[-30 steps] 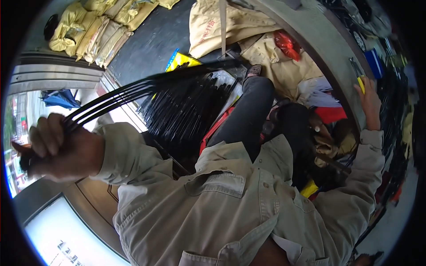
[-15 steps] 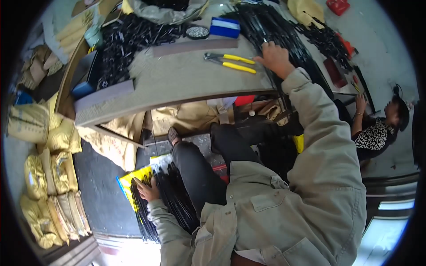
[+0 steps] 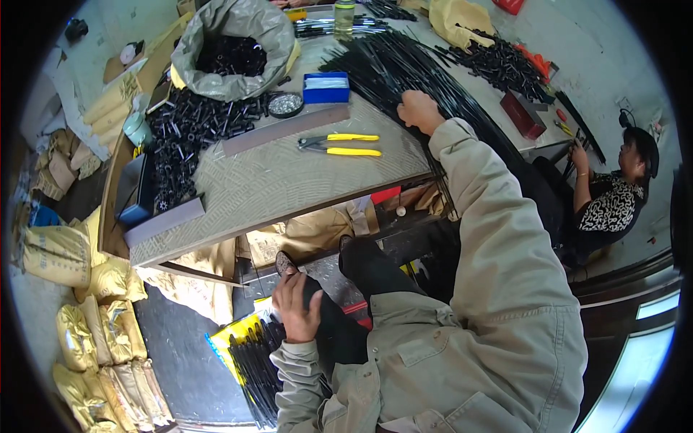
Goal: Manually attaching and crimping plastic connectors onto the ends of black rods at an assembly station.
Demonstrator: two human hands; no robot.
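Seen from the head camera, a worker's right hand (image 3: 421, 112) is at the near flank of a spread of long black strips (image 3: 393, 68) on a grey worktable (image 3: 289, 173), the strips fanning out beyond the knuckles and running down past the sleeve toward the table's front edge. Its fingers are curled in and their tips hidden, so whether they are closed on any strip cannot be told.

The left hand (image 3: 297, 310) is below the table's front edge, over the dark-trousered thigh (image 3: 336, 325), its fingers loosely spread and thumb apart. Just beside it, a second bundle of black strips (image 3: 256, 368) lies over a yellow bag (image 3: 227, 339); whether the hand touches the thigh cannot be told.

Yellow-handled pliers (image 3: 354, 151) lie left of the right hand, a blue box (image 3: 326, 88) farther back, with patterned tabletop showing between pliers and front edge. Dark floor (image 3: 180, 317) stretches from the bundle to stacked sacks (image 3: 115, 325) at left. A seated co-worker (image 3: 613, 216) is at right, well apart from the left hand.
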